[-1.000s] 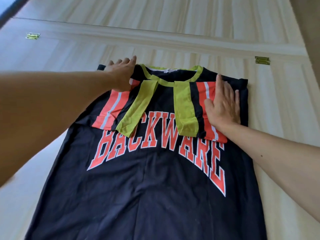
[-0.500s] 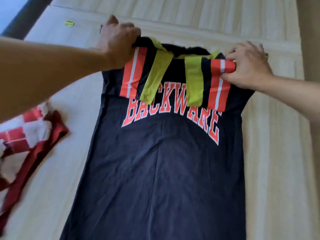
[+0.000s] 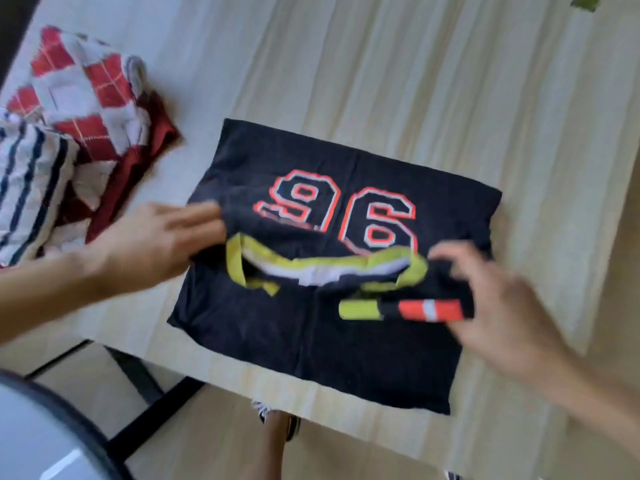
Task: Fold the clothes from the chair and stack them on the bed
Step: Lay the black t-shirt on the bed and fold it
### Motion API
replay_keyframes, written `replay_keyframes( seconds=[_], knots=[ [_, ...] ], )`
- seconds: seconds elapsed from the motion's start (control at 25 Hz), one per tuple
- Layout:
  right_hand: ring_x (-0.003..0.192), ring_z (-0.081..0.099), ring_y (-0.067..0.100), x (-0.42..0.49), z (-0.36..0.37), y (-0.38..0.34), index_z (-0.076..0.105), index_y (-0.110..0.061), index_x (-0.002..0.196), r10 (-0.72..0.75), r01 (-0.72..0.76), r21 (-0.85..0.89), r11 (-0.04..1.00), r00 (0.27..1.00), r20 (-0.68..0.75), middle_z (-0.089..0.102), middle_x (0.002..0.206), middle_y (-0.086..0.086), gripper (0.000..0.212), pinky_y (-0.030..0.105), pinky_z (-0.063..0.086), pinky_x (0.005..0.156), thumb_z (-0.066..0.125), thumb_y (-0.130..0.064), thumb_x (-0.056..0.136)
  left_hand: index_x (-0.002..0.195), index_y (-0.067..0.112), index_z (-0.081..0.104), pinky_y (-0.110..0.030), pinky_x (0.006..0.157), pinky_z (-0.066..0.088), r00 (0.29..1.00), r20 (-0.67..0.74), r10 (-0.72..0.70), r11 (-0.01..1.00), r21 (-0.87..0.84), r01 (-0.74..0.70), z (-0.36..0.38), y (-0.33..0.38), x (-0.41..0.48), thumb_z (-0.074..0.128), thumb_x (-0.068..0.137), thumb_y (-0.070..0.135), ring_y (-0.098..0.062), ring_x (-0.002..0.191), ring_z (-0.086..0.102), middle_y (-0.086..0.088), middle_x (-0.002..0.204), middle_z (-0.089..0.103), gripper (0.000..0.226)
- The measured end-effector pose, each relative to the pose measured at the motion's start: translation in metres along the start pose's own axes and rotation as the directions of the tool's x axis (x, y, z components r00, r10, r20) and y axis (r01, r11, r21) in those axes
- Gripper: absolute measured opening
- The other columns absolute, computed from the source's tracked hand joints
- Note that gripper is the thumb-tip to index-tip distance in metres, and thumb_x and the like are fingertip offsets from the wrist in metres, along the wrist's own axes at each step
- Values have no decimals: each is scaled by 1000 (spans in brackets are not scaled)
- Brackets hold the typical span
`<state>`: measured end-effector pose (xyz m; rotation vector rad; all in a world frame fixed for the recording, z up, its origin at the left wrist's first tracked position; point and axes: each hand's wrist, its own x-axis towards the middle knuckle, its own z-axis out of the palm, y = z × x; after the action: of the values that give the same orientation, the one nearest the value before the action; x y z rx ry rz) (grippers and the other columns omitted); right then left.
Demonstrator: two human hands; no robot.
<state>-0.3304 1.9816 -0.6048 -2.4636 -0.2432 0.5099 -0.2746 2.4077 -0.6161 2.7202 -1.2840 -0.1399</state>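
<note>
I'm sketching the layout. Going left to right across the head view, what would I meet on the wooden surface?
pile of clothes → black shirt → hinge

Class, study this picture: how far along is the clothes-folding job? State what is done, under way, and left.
Done: the black jersey with the orange-outlined 96 lies folded over once on the pale wooden surface. In hand: the left hand touches its left edge, the right hand is at the striped sleeve, grip blurred. Left: finishing this fold, then the crumpled red-and-white checked garment and the dark-striped white one.
</note>
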Motion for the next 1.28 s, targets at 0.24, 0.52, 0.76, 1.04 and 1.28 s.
replay_keyframes(
  seconds=[0.24, 0.52, 0.76, 1.04, 1.28],
  knots=[
    [109, 53, 19, -79, 101, 14, 47, -26, 111, 294, 21, -410, 912, 664, 687, 41, 108, -7, 39, 36, 37, 75, 63, -44, 80, 85, 30, 58, -33, 69, 48, 819, 550, -164, 983, 23, 182, 98, 64, -75, 80, 63, 54, -17, 86, 54, 7, 95, 53, 40],
    [125, 49, 24, -10, 99, 46, 52, -21, 133, -47, 52, -273, 961, 999, 25, 49, 133, 0, 54, 38, 44, 103, 68, -38, 84, 158, 26, 17, -63, 105, 38, 631, 356, -689, 690, 57, 722, 133, 88, 7, 54, 81, 78, -43, 151, 14, -15, 165, 8, 100],
    [157, 2, 26, 25, 90, 114, 16, -27, 160, 168, -74, -453, 888, 971, 170, -2, 170, 3, 79, 53, 26, 120, 43, -59, 93, 156, 33, -25, -78, 112, 16, 709, 448, -544, 830, 160, 535, 160, 18, 64, 58, 54, 93, -42, 153, -20, -14, 165, -28, 144],
    [144, 27, 16, -59, 95, 60, 3, -37, 159, 188, -23, -288, 957, 806, 561, 3, 164, -5, 92, 31, 35, 109, 48, -67, 84, 161, 17, 16, -59, 123, 16, 945, 159, -288, 946, 202, 254, 134, 54, 135, 71, 78, 36, -40, 156, 7, -20, 168, 10, 101],
    [154, 17, 26, -52, 88, 110, 36, -31, 150, -45, 322, -413, 852, 831, 555, 18, 167, 7, 104, 44, 20, 118, 76, -49, 56, 162, 19, 18, -69, 114, 20, 874, 474, -107, 994, 34, 103, 166, 194, -17, 66, 52, 88, -33, 157, 9, -11, 170, 10, 138]
  ],
)
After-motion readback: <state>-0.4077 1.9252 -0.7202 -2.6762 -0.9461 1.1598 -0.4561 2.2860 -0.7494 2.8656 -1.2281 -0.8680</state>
